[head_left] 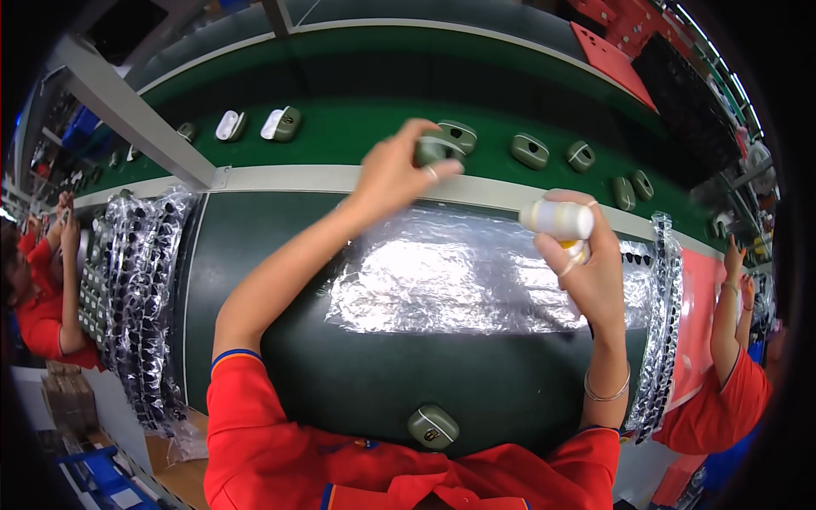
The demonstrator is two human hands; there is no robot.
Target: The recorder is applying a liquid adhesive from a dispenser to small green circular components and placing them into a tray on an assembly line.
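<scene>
My left hand (389, 177) reaches over the metal rail to the green conveyor belt. Its thumb and fingers close around a dark green earbud case (436, 148), blurred by motion. Touching or just behind that case lies another green earbud case (460, 134). Above the plastic film my right hand (600, 285) grips a small white bottle (557, 219), held sideways. Something with a yellow part (575, 249) shows below the bottle in the same hand; its kind is unclear. Close to my body, a closed green earbud case (433, 427) rests on the dark table.
Further earbud cases (530, 150) sit along the belt (357, 143), some open (281, 124) at the left. Clear plastic film (433, 276) covers the mid-table. Plastic-wrapped strips (149, 297) flank me, and a metal post (127, 115) rises left. Co-workers in red sit on both sides.
</scene>
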